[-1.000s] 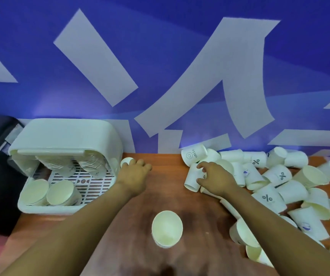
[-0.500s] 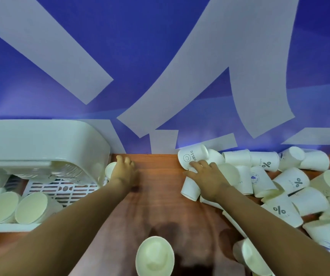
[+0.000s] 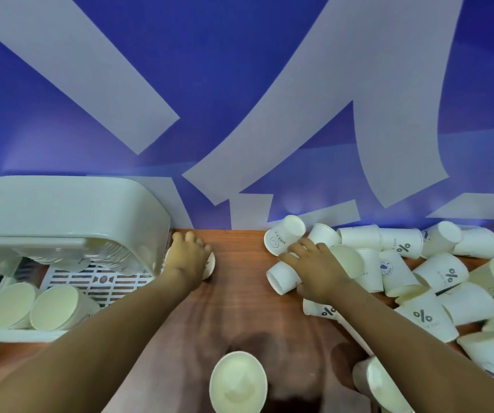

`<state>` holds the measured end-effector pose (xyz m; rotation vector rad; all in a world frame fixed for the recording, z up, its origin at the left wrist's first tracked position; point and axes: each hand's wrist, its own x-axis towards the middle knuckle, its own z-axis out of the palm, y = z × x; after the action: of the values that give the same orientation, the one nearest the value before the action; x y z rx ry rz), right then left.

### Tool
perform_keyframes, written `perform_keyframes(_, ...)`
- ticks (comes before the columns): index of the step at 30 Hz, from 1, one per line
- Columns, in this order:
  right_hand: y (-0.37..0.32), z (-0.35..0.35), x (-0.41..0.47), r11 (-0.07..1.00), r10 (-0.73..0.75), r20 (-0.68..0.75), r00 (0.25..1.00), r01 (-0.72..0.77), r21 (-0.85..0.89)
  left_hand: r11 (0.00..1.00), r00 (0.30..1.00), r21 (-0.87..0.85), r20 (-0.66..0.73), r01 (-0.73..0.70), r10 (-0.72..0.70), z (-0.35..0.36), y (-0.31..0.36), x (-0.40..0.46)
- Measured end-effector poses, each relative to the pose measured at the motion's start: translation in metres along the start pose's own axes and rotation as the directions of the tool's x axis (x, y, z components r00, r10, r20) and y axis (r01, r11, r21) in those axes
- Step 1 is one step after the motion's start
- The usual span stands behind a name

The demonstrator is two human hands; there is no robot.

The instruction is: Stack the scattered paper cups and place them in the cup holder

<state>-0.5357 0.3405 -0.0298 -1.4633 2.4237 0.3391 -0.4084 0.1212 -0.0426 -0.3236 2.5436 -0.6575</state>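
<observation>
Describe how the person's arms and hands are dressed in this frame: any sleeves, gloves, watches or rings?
Both forearms are bare as far as the frame shows; no sleeve edge comes into view. The left hand and the right hand wear no gloves. No watch, band or ring shows on either wrist or on the visible fingers.

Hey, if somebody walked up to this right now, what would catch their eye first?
The heap of paper cups on the table's right side, where the right hand grips one. At far left stands the white cup holder, with the left hand gripping a cup beside it. One upright cup stands near the front.
</observation>
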Motion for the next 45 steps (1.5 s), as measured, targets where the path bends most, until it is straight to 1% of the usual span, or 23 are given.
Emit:
perform_keyframes(2, -0.003, -0.009, -0.008, 0.999, 0.019, -0.029, 0.999, -0.017, 0.045, 0.989, 0.997, -0.149, -0.077, 0.009, -0.021, -0.006, -0.004, -0.013)
perform_keyframes(5, -0.009, -0.023, -0.019, 0.993, 0.068, -0.060, 0.996, -0.061, 0.105, 0.919, 0.982, -0.393, -0.162, 0.023, -0.094, -0.013, -0.007, -0.036)
perform_keyframes(10, -0.024, -0.049, -0.039, 0.969, 0.166, -0.103, 0.981, -0.143, 0.204, 0.763, 0.967, -0.646, -0.175, 0.028, -0.184, -0.017, -0.012, -0.077)
perform_keyframes(13, -0.036, -0.061, -0.049, 0.957, 0.183, -0.115, 0.976, -0.150, 0.248, 0.618, 0.963, -0.786, -0.174, -0.010, -0.206, -0.020, -0.016, -0.101)
perform_keyframes(15, -0.045, -0.067, -0.053, 0.952, 0.188, -0.126, 0.974, -0.149, 0.268, 0.517, 0.952, -0.855, -0.184, -0.033, -0.244, -0.019, -0.019, -0.116)
perform_keyframes(18, -0.059, -0.075, -0.056, 0.925, 0.224, -0.162, 0.961, -0.157, 0.347, 0.443, 0.933, -0.894, -0.215, -0.069, -0.288, -0.014, -0.026, -0.137)
perform_keyframes(21, -0.076, -0.082, -0.059, 0.904, 0.244, -0.197, 0.950, -0.149, 0.400, 0.344, 0.922, -0.936, -0.195, -0.073, -0.333, -0.009, -0.034, -0.156)
perform_keyframes(24, -0.093, -0.086, -0.065, 0.902, 0.261, -0.196, 0.945, -0.166, 0.399, 0.318, 0.930, -0.944, -0.190, -0.085, -0.316, -0.005, -0.043, -0.171)
perform_keyframes(27, -0.114, -0.093, -0.072, 0.886, 0.317, -0.208, 0.925, -0.210, 0.412, 0.317, 0.937, -0.942, -0.202, -0.107, -0.284, 0.006, -0.060, -0.187)
perform_keyframes(30, -0.143, -0.104, -0.074, 0.851, 0.379, -0.207, 0.902, -0.253, 0.460, 0.326, 0.942, -0.942, -0.180, -0.082, -0.283, 0.027, -0.088, -0.207)
perform_keyframes(32, -0.168, -0.113, -0.071, 0.839, 0.396, -0.209, 0.894, -0.260, 0.478, 0.318, 0.942, -0.947, -0.155, -0.056, -0.296, 0.045, -0.111, -0.220)
perform_keyframes(35, -0.213, -0.128, -0.057, 0.823, 0.395, -0.200, 0.897, -0.249, 0.510, 0.281, 0.935, -0.958, -0.148, -0.055, -0.322, 0.072, -0.145, -0.236)
perform_keyframes(39, -0.272, -0.138, -0.036, 0.806, 0.377, -0.187, 0.907, -0.222, 0.548, 0.298, 0.945, -0.954, -0.126, -0.032, -0.301, 0.104, -0.177, -0.254)
perform_keyframes(41, -0.296, -0.139, -0.028, 0.803, 0.371, -0.197, 0.907, -0.207, 0.559, 0.290, 0.955, -0.957, -0.110, -0.027, -0.277, 0.121, -0.192, -0.261)
perform_keyframes(45, -0.330, -0.137, -0.020, 0.775, 0.342, -0.178, 0.923, -0.169, 0.609, 0.273, 0.956, -0.962, -0.094, -0.016, -0.279, 0.145, -0.222, -0.271)
